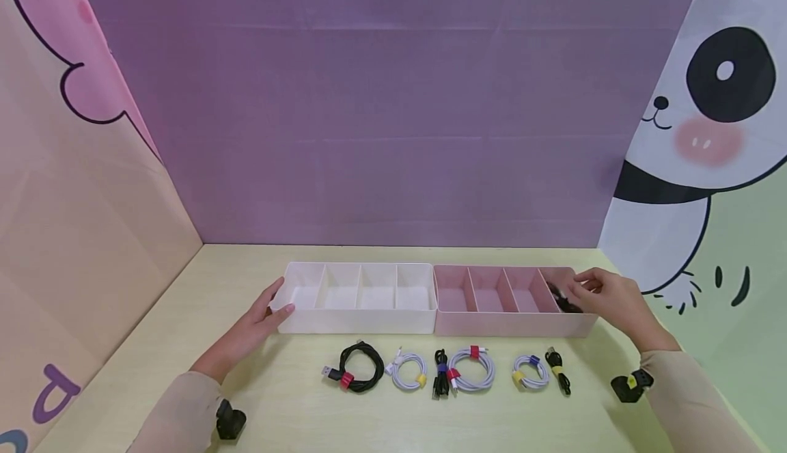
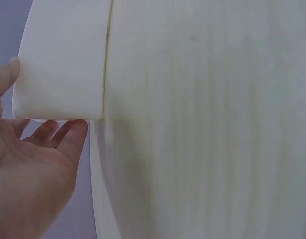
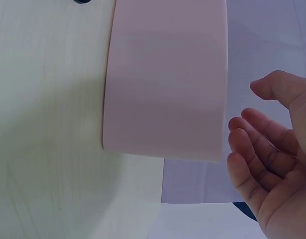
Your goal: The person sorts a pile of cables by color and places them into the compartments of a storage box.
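A white divided box (image 1: 356, 322) and a pink divided box (image 1: 510, 325) stand end to end on the table. My left hand (image 1: 261, 313) touches the white box's left end; in the left wrist view its fingertips (image 2: 75, 127) lie against the end wall. Above the pink box's rightmost compartment is my right hand (image 1: 611, 297), fingers loosely bent, holding nothing visible. A black cable (image 1: 562, 299) lies in that compartment, partly hidden by the divider and hand. In the right wrist view the right hand (image 3: 272, 159) is apart from the pink end wall (image 3: 165, 89).
In front of the boxes lie a coiled black cable (image 1: 373, 381), white cable coils (image 1: 406, 386), (image 1: 486, 385), (image 1: 533, 385), and folded black cables (image 1: 440, 386), (image 1: 566, 386), bound with coloured straps. A purple backdrop (image 1: 393, 111) rises behind the table.
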